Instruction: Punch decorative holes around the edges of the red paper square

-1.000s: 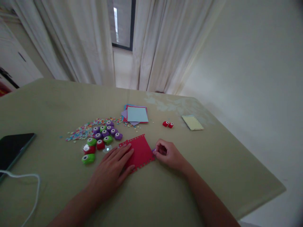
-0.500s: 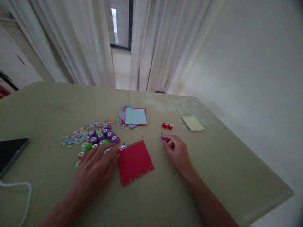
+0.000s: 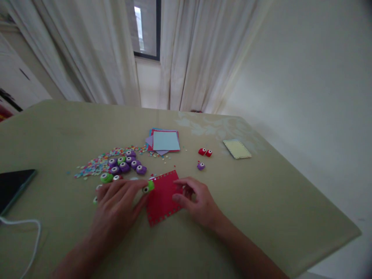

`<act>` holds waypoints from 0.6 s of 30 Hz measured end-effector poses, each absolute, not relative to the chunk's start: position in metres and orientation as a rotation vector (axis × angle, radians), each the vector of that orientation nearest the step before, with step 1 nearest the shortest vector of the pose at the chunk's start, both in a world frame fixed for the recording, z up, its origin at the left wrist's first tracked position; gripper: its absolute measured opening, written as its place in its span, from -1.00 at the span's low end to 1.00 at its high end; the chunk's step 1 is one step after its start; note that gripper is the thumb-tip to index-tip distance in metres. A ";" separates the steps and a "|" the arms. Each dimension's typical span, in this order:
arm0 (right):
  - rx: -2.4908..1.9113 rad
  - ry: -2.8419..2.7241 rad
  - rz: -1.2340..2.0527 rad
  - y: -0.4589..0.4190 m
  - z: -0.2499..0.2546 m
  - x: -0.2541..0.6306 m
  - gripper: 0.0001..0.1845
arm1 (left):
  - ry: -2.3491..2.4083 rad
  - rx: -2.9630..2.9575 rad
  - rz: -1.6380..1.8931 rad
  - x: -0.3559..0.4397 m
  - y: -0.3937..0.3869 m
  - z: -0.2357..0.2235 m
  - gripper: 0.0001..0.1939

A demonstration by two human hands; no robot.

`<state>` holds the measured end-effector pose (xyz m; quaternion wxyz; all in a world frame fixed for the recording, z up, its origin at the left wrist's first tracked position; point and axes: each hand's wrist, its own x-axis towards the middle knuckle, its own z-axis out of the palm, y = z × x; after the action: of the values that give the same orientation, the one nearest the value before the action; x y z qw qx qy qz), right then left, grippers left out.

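My left hand (image 3: 117, 199) pinches a green mini hole punch (image 3: 150, 186) with a single eye, above the left edge of a red paper square (image 3: 163, 199). Small punched holes and notches run along the square's edges. My right hand (image 3: 194, 199) is over the square's right side, thumb and fingers apart and curved, with nothing visible between them. Partly hidden behind my left hand is a group of one-eyed punches (image 3: 124, 167), purple, green and red. A purple punch (image 3: 200, 166) lies beyond my right hand, near two red punches (image 3: 205, 152).
Pastel paper bits (image 3: 95, 164) are scattered behind the punches. A stack of coloured paper squares (image 3: 166, 140) lies at the back, and a pale yellow square (image 3: 237, 149) with a punched border to the right. A dark tablet (image 3: 14, 188) and white cable (image 3: 37, 240) are at left.
My right hand has let go of the purple punch and moved left over the red paper. A green punch now shows raised between my left fingers.
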<state>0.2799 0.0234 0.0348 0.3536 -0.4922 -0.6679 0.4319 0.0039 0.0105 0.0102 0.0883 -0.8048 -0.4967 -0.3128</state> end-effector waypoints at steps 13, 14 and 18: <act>-1.356 -1.528 1.225 0.044 0.028 0.304 -0.62 | -1.331 -2.782 -0.784 0.021 0.005 -0.005 -0.36; -1.393 -1.521 1.202 0.048 0.027 0.311 -0.61 | -1.357 -2.780 -0.759 0.020 0.006 -0.008 -0.36; -1.480 -1.589 1.144 0.058 0.024 0.329 -0.66 | -1.473 -2.745 -0.744 0.019 0.005 -0.017 -0.40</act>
<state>0.3285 0.0580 0.0240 0.3371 -0.5677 -0.6096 0.4388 0.0188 0.0052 -0.0170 -0.0308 -0.8567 -0.4596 -0.2321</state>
